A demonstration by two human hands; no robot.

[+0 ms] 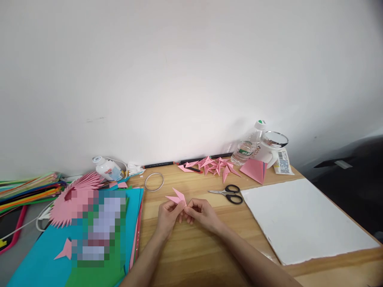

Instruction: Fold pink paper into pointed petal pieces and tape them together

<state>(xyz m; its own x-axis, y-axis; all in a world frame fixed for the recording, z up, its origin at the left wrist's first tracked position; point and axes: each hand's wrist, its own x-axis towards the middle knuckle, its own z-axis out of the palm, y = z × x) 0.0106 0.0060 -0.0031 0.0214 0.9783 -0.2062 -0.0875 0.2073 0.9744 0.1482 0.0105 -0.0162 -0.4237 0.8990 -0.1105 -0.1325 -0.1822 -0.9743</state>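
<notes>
Both my hands meet over the middle of the wooden table (191, 247). My left hand (168, 217) and my right hand (201, 213) pinch a small folded pink paper piece (178, 197) between their fingertips; its pointed flaps stick up and to the left. A pile of similar folded pink pieces (214, 165) lies at the back of the table. Black-handled scissors (229, 193) lie just right of my hands.
A white board (299, 219) covers the right part of the table. Coloured paper sheets (44, 259) and a pink paper flower (76, 195) lie at left. A ring (154, 181), a glue bottle (107, 169), a water bottle (249, 145) and a white cup (271, 149) stand by the wall.
</notes>
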